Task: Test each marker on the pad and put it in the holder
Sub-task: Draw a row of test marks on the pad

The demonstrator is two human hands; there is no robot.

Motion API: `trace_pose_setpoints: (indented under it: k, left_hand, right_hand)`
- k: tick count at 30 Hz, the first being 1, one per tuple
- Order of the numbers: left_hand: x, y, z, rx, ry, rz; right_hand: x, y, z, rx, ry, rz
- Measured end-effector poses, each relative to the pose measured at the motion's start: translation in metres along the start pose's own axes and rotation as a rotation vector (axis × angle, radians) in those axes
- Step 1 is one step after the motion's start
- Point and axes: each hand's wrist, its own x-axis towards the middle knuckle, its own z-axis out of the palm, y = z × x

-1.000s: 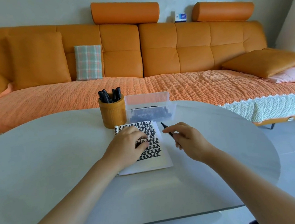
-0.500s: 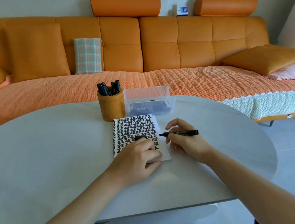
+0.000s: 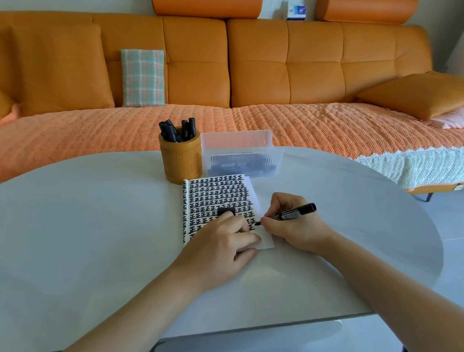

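Note:
A white pad (image 3: 215, 194) covered with rows of black test marks lies on the table. My right hand (image 3: 291, 226) grips an uncapped black marker (image 3: 293, 214), its tip touching the pad's lower right edge. My left hand (image 3: 223, 246) rests on the lower part of the pad with its fingers curled, and holds a small black cap (image 3: 225, 211) that sticks out past the knuckles. Behind the pad stands a round wooden holder (image 3: 182, 163) with several black markers (image 3: 178, 131) standing in it.
A clear plastic box (image 3: 241, 152) with more black markers inside sits right of the holder, just behind the pad. The round grey table (image 3: 76, 240) ends near my body. An orange sofa (image 3: 244, 71) with cushions runs behind it.
My right hand turned the marker sideways and brought its tip down to the pad's lower right edge. My left hand slid down toward the pad's near end with the cap.

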Motion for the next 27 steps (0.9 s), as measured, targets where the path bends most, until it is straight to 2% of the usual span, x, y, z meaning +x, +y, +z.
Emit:
trace_pose_setpoints:
  k: [14, 27]
  left_hand:
    - [-0.0007, 0.0008, -0.0004, -0.035, -0.014, -0.045]
    - [0.0000, 0.0008, -0.0006, -0.044, -0.005, -0.042]
  right_hand:
    - [0.0006, 0.0019, -0.0001, -0.087, -0.004, -0.023]
    - [-0.0012, -0.0008, -0.0014, -0.031, -0.030, -0.034]
